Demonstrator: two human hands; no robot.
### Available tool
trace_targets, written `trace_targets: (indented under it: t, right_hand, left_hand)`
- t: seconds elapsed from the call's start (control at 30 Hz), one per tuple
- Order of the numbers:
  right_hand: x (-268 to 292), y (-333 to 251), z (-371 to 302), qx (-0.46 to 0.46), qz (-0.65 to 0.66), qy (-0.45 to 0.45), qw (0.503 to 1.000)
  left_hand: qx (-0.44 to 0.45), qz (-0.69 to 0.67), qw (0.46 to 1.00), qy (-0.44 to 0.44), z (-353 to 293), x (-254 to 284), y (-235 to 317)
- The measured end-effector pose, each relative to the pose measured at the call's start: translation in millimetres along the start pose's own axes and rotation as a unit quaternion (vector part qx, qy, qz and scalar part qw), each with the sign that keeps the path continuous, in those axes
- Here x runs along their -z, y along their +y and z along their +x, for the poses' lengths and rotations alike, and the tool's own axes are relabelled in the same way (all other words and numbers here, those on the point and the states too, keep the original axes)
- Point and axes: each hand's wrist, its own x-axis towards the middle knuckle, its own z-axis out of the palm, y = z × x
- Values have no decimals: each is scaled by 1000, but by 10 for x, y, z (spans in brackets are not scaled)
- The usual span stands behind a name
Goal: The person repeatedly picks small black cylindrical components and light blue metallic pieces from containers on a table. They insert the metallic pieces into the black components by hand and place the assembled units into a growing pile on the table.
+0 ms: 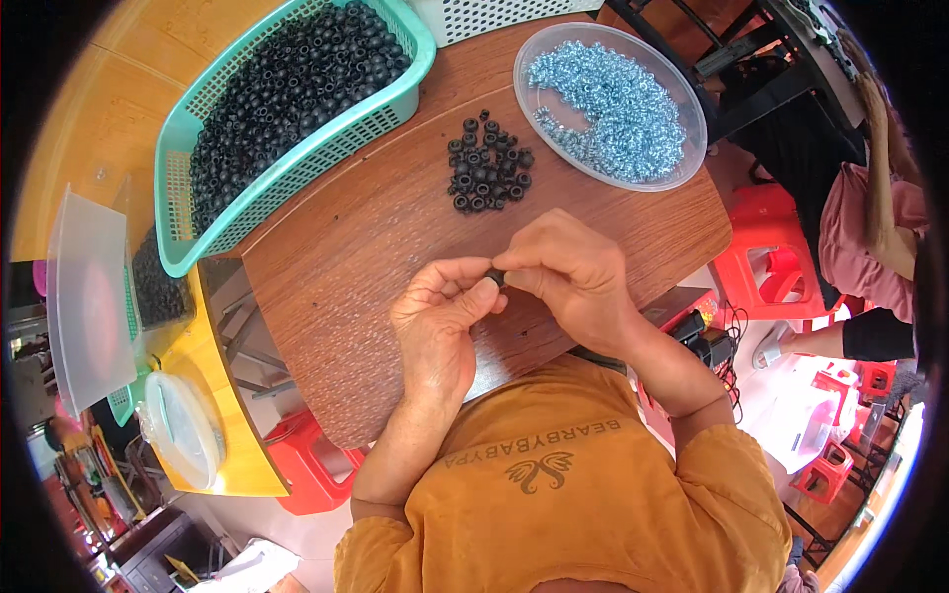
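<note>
My left hand pinches a small black round part between thumb and forefinger, above the wooden table. The fingertips of my right hand are closed on the same part from the other side. Fingers cover most of it, so any smaller piece in the pinch is hidden. Just beyond my hands lies a loose pile of similar black parts, several showing a hole in the middle. To the right of that pile, a round clear plastic tray holds many tiny shiny light-blue pieces.
A turquoise basket full of black parts stands at the far left, beside a white perforated basket. Red stools flank the brown table. Another person's arm shows at the right. A lidded container stands at the left.
</note>
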Motion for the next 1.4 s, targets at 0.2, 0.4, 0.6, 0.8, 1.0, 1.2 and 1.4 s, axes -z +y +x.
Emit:
trace_targets:
  t: [0.2,0.4,0.6,0.8,1.0,1.2,1.4]
  right_hand:
    - [-74,-26,-26,69,-77,32,994]
    - [-125,7,-78,45,-40,55,997]
    - [-141,-25,-122,3,-39,71,997]
    - [-191,-19,-155,20,-56,84,995]
    - [-193,-74,-143,32,-71,86,993]
    - [-224,14,-136,114,-117,118,979]
    - [-247,41,-126,158,-113,115,974]
  left_hand:
    - [-24,10,999,21,-6,-31,-22]
    - [-23,7,999,21,-11,-48,-37]
    - [-24,-4,1000,-1,-17,-89,-34]
    - [0,-20,999,40,-17,-131,10]
    - [-17,-15,999,39,-18,-136,18]
    - [-36,-15,998,43,-63,-154,14]
    - [-98,10,995,24,-116,-165,4]
